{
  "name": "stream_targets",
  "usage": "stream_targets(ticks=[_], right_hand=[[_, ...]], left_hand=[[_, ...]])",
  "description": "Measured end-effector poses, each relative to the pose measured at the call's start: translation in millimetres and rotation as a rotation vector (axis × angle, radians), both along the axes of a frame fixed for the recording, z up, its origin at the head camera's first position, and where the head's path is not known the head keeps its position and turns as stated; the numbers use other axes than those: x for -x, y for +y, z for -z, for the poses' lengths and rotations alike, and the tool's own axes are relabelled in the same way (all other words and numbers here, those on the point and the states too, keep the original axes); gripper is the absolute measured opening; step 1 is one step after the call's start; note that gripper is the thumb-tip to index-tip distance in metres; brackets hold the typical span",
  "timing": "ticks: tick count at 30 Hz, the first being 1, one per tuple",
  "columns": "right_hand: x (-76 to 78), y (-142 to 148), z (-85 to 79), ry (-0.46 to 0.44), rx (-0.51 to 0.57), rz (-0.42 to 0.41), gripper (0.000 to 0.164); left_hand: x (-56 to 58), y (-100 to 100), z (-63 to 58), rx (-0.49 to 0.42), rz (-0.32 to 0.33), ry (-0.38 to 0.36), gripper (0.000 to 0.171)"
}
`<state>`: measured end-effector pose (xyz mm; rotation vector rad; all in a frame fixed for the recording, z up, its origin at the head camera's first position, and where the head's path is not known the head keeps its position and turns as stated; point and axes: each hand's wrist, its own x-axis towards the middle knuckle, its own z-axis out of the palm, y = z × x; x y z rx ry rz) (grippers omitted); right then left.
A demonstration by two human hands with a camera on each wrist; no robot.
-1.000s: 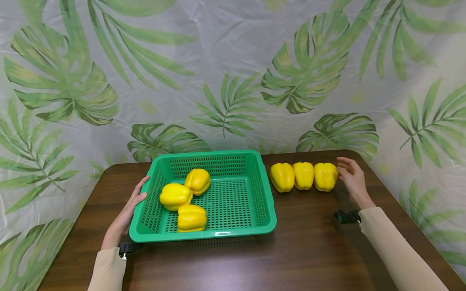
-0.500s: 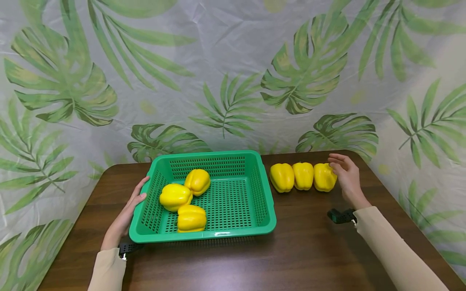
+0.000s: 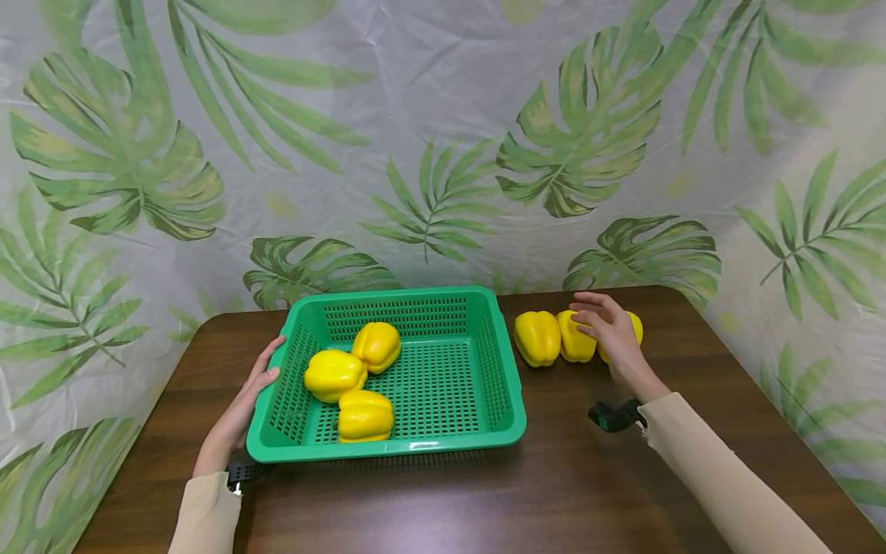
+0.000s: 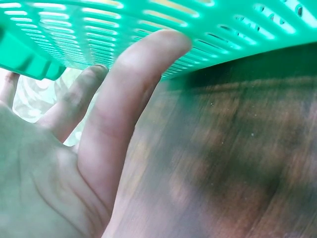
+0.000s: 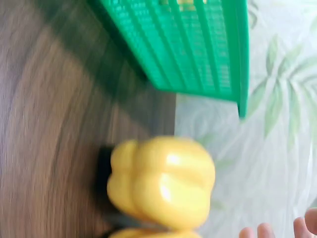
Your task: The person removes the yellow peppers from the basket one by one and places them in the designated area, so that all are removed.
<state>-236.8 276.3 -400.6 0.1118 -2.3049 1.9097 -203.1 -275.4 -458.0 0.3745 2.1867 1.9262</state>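
A green plastic basket (image 3: 388, 450) stands on the wooden table, holding three yellow bell peppers (image 3: 335, 375). Along its left side, my left hand (image 3: 238, 408) rests with extended fingers; the left wrist view shows the thumb (image 4: 129, 94) against the slotted wall. To the basket's right, a left pepper (image 3: 537, 338), a middle pepper (image 3: 571, 348) and a right pepper (image 3: 634, 327) form a row. My right hand (image 3: 616, 335) is over this row with loosely bent fingers and holds nothing, partly hiding the middle and right ones. Its fingertips (image 5: 265, 230) show at the right wrist view's lower edge.
A leaf-patterned cloth (image 3: 429, 192) hangs behind the table's far edge. The brown tabletop (image 3: 443, 508) extends in front of the basket. Black wrist cameras are strapped to both wrists, the right one (image 3: 612, 415) hanging below the hand.
My right hand has moved left, from beside the right-hand pepper to over the middle and right ones. The left hand, the basket and the peppers have stayed in place.
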Motion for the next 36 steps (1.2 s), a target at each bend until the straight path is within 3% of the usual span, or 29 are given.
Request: stream_targets(ticks=[15, 36], right_hand=[[-1.3, -56.5, -11.9, -0.038, 0.062, -0.216, 0.038], [3.9, -115.6, -36.5, -0.052, 0.019, -0.394, 0.04]], left_hand=[[-0.6, 1.1, 0.1, 0.009, -0.015, -0.007, 0.053], [-0.3, -0.1, 1.0, 0.006, -0.017, -0.015, 0.053]])
